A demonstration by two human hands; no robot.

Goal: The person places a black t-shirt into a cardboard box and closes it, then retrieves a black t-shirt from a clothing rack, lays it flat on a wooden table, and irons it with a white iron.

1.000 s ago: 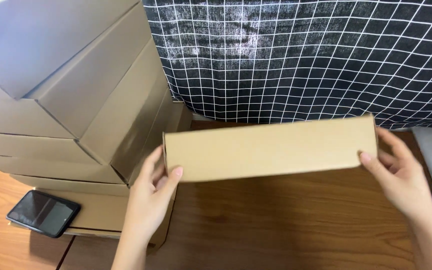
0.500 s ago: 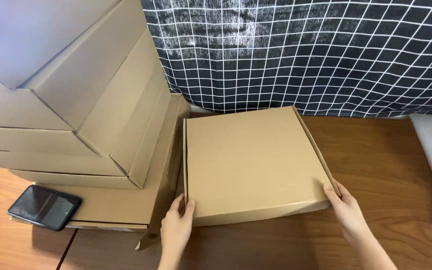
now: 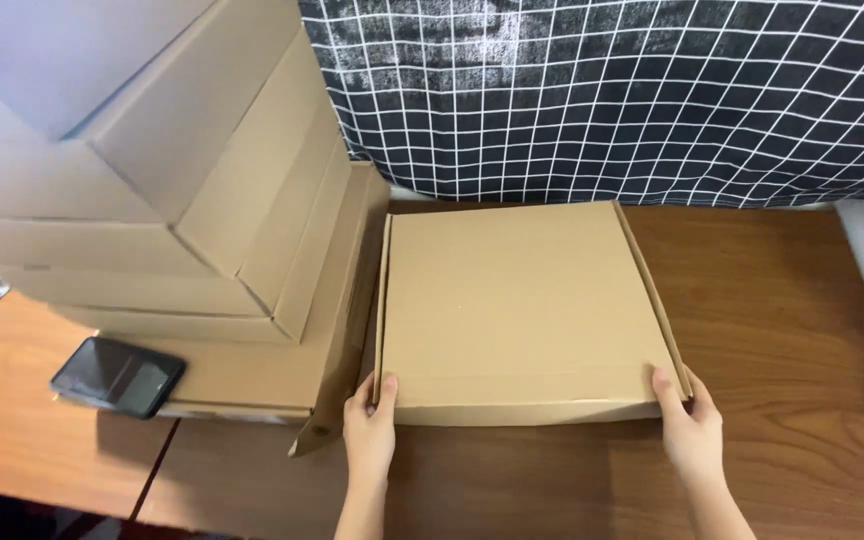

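Flat cardboard box [image 3: 522, 305] on wooden table [image 3: 792, 330], left hand [image 3: 370, 432] and right hand [image 3: 692, 432] gripping near corners, stacked boxes [image 3: 172, 200] beside

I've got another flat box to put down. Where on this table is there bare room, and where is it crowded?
Bare wood lies right of the flat cardboard box, up to the checked cloth, and along the near edge between the left hand and right hand. The left is crowded: stacked boxes and a dark phone.

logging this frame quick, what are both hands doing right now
Left hand: closed on the near left corner of the flat box.
Right hand: closed on the box's near right corner.
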